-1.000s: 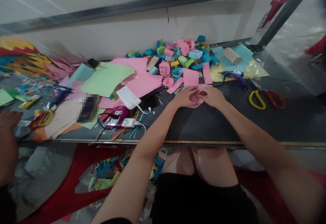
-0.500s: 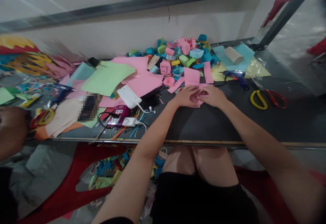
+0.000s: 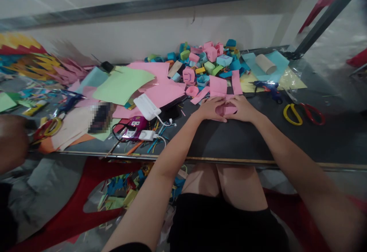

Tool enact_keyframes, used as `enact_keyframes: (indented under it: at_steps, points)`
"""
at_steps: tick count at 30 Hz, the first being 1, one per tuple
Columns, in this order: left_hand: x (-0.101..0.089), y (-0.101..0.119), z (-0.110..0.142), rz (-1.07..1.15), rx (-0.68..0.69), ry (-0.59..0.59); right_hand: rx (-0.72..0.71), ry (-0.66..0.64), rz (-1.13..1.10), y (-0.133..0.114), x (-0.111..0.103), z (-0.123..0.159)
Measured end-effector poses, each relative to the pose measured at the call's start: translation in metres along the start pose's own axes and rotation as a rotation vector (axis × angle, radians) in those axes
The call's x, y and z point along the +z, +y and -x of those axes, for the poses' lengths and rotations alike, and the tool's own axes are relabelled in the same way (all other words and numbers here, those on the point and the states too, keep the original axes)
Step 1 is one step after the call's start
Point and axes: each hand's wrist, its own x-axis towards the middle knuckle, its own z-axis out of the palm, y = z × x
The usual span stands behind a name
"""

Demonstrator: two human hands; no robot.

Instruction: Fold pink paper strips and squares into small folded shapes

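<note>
A piece of pink paper (image 3: 229, 110) lies on the dark tabletop between my hands, largely covered by them. My left hand (image 3: 212, 108) grips its left part, fingers curved over the far side and thumb at the near edge. From the right, my right hand (image 3: 240, 108) holds the same paper, its thumb close to the left one. Just beyond my fingers are a pink rectangle (image 3: 218, 86), a pink strip (image 3: 236, 82) and a slanting pink strip (image 3: 200, 95). A small pink paper cup (image 3: 192, 91) stands to their left.
Small folded paper boxes (image 3: 212, 53) are heaped against the wall. To the right lie a blue glue gun (image 3: 268, 85), scissors (image 3: 304, 113) and a cardboard tube (image 3: 265, 64). Leftward are paper sheets (image 3: 123, 84), a white charger (image 3: 146, 107) and a purple power strip (image 3: 136, 126). A co-worker's arm (image 3: 13, 143) shows far left.
My right hand has shifted slightly right and its fingers have spread, uncovering more of the pink paper between my hands. My left hand stays nearly in place. The view has shifted a little.
</note>
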Motion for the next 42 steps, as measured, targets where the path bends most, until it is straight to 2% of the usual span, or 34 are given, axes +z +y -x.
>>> enact_keyframes:
  at_steps: [6, 15, 24, 30, 37, 42]
  points:
    - [0.000, 0.001, 0.000, -0.007, 0.014, 0.011, 0.083, 0.066, 0.111, 0.008, -0.006, 0.001]
    - [0.004, -0.004, -0.004, 0.001, 0.044, 0.019, 0.118, 0.172, 0.196, 0.037, -0.020, 0.004]
    - [0.005, -0.004, -0.002, 0.011, 0.042, 0.059, 0.114, 0.179, 0.192, 0.044, -0.021, 0.006]
    - [0.006, -0.002, -0.001, 0.018, -0.062, 0.263, 0.025, 0.086, 0.190, 0.041, -0.022, 0.003]
    - [0.014, -0.006, -0.011, 0.047, -0.172, 0.393, -0.011, 0.061, 0.166, 0.035, -0.018, 0.001]
    - [0.016, -0.015, -0.017, 0.163, -0.175, 0.493, -0.031, 0.046, 0.152, 0.026, -0.018, 0.002]
